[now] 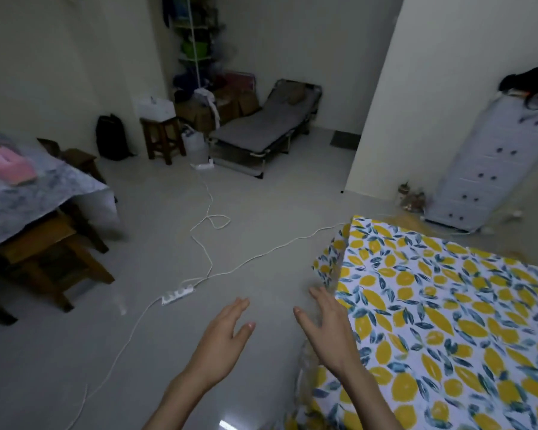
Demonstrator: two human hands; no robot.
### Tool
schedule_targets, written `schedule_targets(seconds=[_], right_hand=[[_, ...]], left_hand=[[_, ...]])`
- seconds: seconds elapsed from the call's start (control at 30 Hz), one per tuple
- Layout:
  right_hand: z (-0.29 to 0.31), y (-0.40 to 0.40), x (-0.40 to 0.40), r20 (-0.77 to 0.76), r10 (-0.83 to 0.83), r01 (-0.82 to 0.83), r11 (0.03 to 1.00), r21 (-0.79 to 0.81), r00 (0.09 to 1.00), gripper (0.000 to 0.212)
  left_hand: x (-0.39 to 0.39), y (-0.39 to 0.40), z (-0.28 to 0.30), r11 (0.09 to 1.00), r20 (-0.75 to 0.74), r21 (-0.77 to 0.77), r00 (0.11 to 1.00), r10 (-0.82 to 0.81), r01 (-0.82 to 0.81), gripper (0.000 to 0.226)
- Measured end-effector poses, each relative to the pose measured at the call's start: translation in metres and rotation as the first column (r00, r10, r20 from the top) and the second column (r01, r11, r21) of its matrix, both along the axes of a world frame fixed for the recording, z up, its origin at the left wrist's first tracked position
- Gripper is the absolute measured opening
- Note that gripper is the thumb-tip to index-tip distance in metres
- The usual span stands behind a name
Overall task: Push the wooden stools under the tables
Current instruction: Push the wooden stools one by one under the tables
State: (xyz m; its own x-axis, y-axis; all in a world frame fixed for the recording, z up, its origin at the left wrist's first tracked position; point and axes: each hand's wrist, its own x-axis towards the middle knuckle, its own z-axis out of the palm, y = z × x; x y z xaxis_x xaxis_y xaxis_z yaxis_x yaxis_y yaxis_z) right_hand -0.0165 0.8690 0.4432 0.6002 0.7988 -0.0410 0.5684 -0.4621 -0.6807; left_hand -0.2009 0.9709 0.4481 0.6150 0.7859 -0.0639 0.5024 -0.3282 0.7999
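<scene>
Both hands hang empty, fingers spread: left hand [227,333], right hand [326,330]. The stool [47,252] lies far left, nearer the left hand, half under its table [41,193].

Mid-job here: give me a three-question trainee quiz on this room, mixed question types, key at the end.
1. True or false: the left hand and right hand are both open and holding nothing.
2. Multiple choice: What sits on the wooden stool by the far wall? A) a white box B) a pink book C) a black backpack
3. Fill in: the stool at the left stands partly under the table with the ____ cloth.

Key: 1 true; 2 A, the white box; 3 grey patterned. The power strip and its cord lie on the floor between the tables.
</scene>
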Motion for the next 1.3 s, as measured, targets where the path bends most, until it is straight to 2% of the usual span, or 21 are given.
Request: schedule_targets(seconds=[0.23,0.4,0.57,0.73,0.9,1.13,1.3], right_hand=[[0.0,0.103,0.05,0.021,-0.127,0.127,0.991,0.033,0.992,0.061],[-0.013,0.173,0.125,0.021,-0.246,0.246,0.969,0.027,0.969,0.069],[-0.017,0.257,0.217,-0.01,-0.376,0.377,0.926,0.011,0.926,0.082],[-0.01,0.321,0.295,0.055,-0.41,0.412,0.911,-0.029,0.91,0.083],[-0.016,0.379,0.377,0.049,-0.48,0.482,0.874,-0.054,0.876,0.067],[-0.028,0.443,0.496,0.08,-0.681,0.686,0.721,-0.096,0.728,0.06],[-0.022,0.481,0.565,0.077,-0.811,0.814,0.573,-0.093,0.58,0.056]], left_hand=[[0.072,0.128,0.012,0.992,0.042,0.043,0.992,-0.119,0.117,0.047],[0.15,0.219,0.003,0.957,0.009,-0.014,0.957,-0.289,0.289,0.049],[0.254,0.317,0.01,0.921,-0.046,0.023,0.921,-0.387,0.388,0.051],[0.347,0.394,0.018,0.868,-0.056,0.043,0.869,-0.492,0.495,0.05],[0.455,0.461,0.01,0.785,-0.018,-0.022,0.785,-0.62,0.619,0.052],[0.62,0.555,-0.001,0.644,0.023,-0.077,0.647,-0.762,0.761,0.05],[0.733,0.609,-0.002,0.503,-0.001,-0.087,0.504,-0.864,0.86,0.049]])
